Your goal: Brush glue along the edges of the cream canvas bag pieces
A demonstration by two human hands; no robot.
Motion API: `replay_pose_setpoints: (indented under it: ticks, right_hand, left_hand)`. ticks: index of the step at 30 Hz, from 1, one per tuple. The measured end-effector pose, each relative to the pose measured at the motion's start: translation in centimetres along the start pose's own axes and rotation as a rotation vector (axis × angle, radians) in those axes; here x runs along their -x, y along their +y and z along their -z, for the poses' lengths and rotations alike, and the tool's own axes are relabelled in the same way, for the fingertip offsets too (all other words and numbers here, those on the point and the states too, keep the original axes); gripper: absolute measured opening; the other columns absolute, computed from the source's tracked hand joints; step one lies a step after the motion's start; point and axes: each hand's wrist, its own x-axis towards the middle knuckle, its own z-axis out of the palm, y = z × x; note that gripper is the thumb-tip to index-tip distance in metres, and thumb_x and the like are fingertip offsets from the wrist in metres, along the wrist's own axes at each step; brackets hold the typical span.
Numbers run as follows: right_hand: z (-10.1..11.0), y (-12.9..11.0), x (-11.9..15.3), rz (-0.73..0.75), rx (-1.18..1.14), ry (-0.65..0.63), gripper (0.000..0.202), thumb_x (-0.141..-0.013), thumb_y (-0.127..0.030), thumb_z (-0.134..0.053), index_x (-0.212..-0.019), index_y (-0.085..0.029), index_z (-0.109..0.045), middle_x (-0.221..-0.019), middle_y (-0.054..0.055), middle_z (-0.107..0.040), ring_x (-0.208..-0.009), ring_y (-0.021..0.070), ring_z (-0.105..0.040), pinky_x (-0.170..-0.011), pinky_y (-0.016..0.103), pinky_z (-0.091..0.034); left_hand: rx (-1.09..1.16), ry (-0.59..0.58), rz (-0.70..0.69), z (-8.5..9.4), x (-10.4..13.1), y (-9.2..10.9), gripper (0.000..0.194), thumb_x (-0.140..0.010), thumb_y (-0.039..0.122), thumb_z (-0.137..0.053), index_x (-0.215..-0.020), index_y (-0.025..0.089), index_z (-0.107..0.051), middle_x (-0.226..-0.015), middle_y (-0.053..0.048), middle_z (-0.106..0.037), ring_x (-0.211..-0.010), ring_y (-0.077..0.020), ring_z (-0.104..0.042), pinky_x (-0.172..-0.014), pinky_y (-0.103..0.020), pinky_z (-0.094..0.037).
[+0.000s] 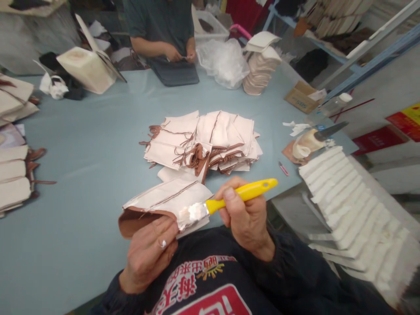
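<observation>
My right hand (pixel 244 216) is closed around the yellow handle of a paintbrush (pixel 256 189). White paste coats its bristles, which touch the near edge of a stitched leather piece (pixel 177 192). This piece is pale outside and brown inside, and its left end gapes. My left hand (pixel 152 251) pinches the near edge of the leather piece, close to the bristles; a white smear shows on one finger. Just beyond lies a pile of similar leather pieces (pixel 226 131) with brown edges and thin cords.
Across the blue-green table (pixel 88 144) a co-worker's hands (pixel 180 52) are above a dark panel (pixel 175 72). At right are a paste-smeared container (pixel 303 146) and a small pink cutter (pixel 283 169). More leather pieces (pixel 13 179) lie at left; a curved stack (pixel 262 65) stands behind.
</observation>
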Motion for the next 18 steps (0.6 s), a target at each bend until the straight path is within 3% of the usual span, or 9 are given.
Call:
replay_pose_setpoints:
  ticks: [3, 7, 11, 15, 18]
  right_hand:
    - [-0.1, 0.3, 0.5, -0.065, 0.009, -0.065, 0.027, -0.101, -0.036, -0.056, -0.08, -0.019, -0.063, -0.045, -0.01, -0.04, -0.035, 0.0055, -0.035, -0.033, 0.017, -0.026]
    - [-0.2, 0.2, 0.9, -0.042, 0.032, 0.013, 0.028, -0.101, -0.038, -0.055, -0.08, -0.021, -0.063, -0.045, -0.01, -0.04, -0.035, 0.0063, -0.033, -0.033, 0.018, -0.026]
    - [-0.1, 0.3, 1.2, -0.037, 0.038, -0.082, 0.023, -0.1, -0.034, -0.056, -0.084, -0.021, -0.066, -0.048, -0.009, -0.043, -0.037, 0.0071, -0.038, -0.035, 0.019, -0.028]
    - [0.0, 0.7, 1.1, 0.018, 0.004, 0.011, 0.022, -0.102, -0.032, -0.057, -0.084, -0.021, -0.065, -0.049, -0.01, -0.044, -0.038, 0.0053, -0.038, -0.038, 0.017, -0.029]
    - [-0.1, 0.7, 1.1, -0.019, -0.032, -0.038, 0.024, -0.102, -0.033, -0.056, -0.083, -0.02, -0.064, -0.048, -0.01, -0.044, -0.038, 0.005, -0.037, -0.038, 0.016, -0.029]
  left_hand:
    - [0.001, 0.015, -0.012, -0.3, 0.2, -0.1, 0.026, -0.087, 0.0, -0.063, -0.109, 0.011, -0.07, -0.097, -0.014, -0.08, -0.097, -0.0224, -0.078, -0.096, -0.029, -0.061]
    - [-0.021, 0.039, 0.005, -0.5, 0.4, -0.1, 0.025, -0.088, -0.003, -0.063, -0.108, 0.01, -0.07, -0.097, -0.013, -0.08, -0.097, -0.0202, -0.078, -0.098, -0.028, -0.059]
    - [-0.011, 0.036, 0.004, -0.7, 0.3, -0.2, 0.018, -0.09, 0.002, -0.064, -0.105, 0.01, -0.07, -0.096, -0.015, -0.079, -0.097, -0.0218, -0.078, -0.097, -0.029, -0.06]
    - [-0.041, 0.047, 0.011, -0.8, -0.1, -0.1, 0.021, -0.089, -0.001, -0.063, -0.105, 0.01, -0.069, -0.094, -0.014, -0.079, -0.095, -0.0201, -0.078, -0.096, -0.026, -0.059]
    - [-0.014, 0.046, 0.028, -0.9, -0.5, 0.1, 0.022, -0.088, -0.002, -0.061, -0.102, 0.013, -0.07, -0.091, -0.012, -0.08, -0.092, -0.0195, -0.079, -0.095, -0.026, -0.06]
